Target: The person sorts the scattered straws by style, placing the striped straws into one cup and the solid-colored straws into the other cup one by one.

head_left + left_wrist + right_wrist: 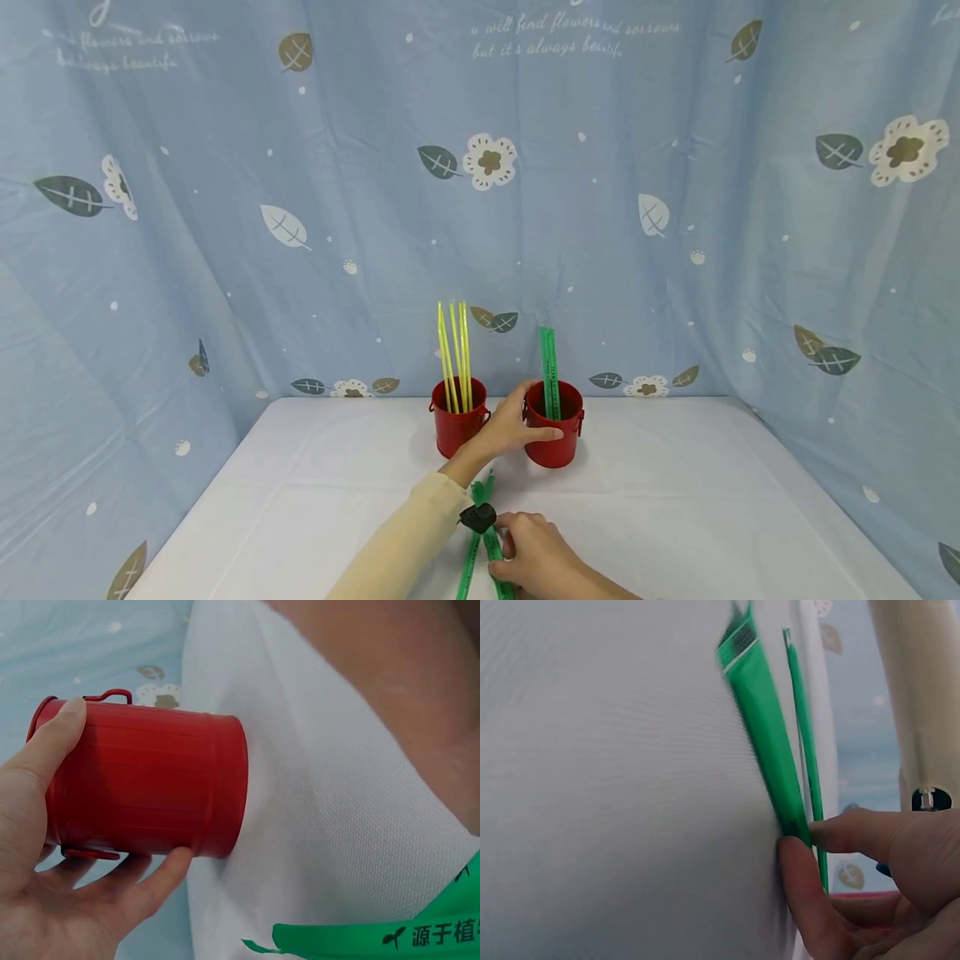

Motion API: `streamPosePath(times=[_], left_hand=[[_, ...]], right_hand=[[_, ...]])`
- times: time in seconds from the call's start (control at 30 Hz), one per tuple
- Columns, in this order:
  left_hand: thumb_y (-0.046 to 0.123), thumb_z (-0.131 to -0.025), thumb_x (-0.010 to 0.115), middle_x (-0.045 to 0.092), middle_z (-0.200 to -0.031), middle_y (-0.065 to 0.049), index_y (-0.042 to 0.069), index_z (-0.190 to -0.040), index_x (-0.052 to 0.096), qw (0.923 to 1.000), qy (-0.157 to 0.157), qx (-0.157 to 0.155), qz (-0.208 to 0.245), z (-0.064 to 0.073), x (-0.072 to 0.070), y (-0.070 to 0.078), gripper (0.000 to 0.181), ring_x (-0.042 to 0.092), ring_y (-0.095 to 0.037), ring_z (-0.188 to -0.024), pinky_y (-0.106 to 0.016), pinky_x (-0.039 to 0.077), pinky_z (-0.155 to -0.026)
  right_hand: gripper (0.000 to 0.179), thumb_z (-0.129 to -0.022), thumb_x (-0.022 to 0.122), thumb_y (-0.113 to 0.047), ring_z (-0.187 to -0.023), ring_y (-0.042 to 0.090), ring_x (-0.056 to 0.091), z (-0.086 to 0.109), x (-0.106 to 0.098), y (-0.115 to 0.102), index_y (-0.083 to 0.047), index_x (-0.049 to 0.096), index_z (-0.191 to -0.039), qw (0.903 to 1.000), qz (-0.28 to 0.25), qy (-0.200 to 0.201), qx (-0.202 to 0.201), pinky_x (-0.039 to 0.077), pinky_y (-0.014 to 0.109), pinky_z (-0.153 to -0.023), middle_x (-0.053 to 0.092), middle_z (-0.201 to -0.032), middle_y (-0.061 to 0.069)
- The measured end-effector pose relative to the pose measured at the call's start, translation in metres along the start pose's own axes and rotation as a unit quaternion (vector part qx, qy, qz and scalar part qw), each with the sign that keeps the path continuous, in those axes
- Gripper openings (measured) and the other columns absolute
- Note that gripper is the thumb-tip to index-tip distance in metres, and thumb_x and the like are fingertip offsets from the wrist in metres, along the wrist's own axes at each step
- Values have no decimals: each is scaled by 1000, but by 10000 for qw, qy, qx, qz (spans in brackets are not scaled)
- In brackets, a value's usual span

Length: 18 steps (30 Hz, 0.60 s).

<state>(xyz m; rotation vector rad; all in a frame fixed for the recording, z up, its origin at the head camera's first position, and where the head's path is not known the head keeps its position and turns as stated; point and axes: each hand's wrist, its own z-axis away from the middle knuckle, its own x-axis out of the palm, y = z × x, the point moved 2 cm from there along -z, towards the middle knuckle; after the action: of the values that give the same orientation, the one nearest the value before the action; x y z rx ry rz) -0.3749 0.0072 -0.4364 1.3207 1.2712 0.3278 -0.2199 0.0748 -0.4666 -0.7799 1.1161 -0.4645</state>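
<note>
My left hand (507,429) grips the right-hand red bucket (553,448), thumb on one side and fingers round the other. The left wrist view shows this bucket's ribbed wall (150,780) and small side handles. Several green wrapped straws (551,367) stand upright inside it. Lower down, my right hand (542,552) pinches a green wrapped straw (769,742) between thumb and finger, close over the table. Beside it is another green wrapped straw (804,712). In the head view, my left forearm and a black wrist device partly cover the green straws on the table.
A second red bucket (456,433) holding several yellow sticks (459,358) stands to the left, just beyond my left wrist. White cloth covers the table (675,500). A blue patterned curtain (600,250) hangs behind it and along the sides.
</note>
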Motion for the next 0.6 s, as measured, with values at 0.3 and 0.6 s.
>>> streamPosePath(times=[0.3,0.6], left_hand=[[33,-82,79,50,-144,-4,16,-149,32,10000,28,-87,2,1,0,1,84,49,-25,-133,-42,52,-101],[34,-82,79,51,-143,-3,17,-149,33,10000,28,-31,-27,1,1,0,83,50,-24,-131,-42,53,-101]], right_hand=[[39,-80,76,-6,-51,14,60,2,-5,5,1,65,-117,9989,-402,-208,-109,53,23,-48,59,-69,4],[39,-80,70,2,-50,14,62,5,-16,11,3,64,-118,9984,-403,-257,-297,54,27,-47,59,-69,2]])
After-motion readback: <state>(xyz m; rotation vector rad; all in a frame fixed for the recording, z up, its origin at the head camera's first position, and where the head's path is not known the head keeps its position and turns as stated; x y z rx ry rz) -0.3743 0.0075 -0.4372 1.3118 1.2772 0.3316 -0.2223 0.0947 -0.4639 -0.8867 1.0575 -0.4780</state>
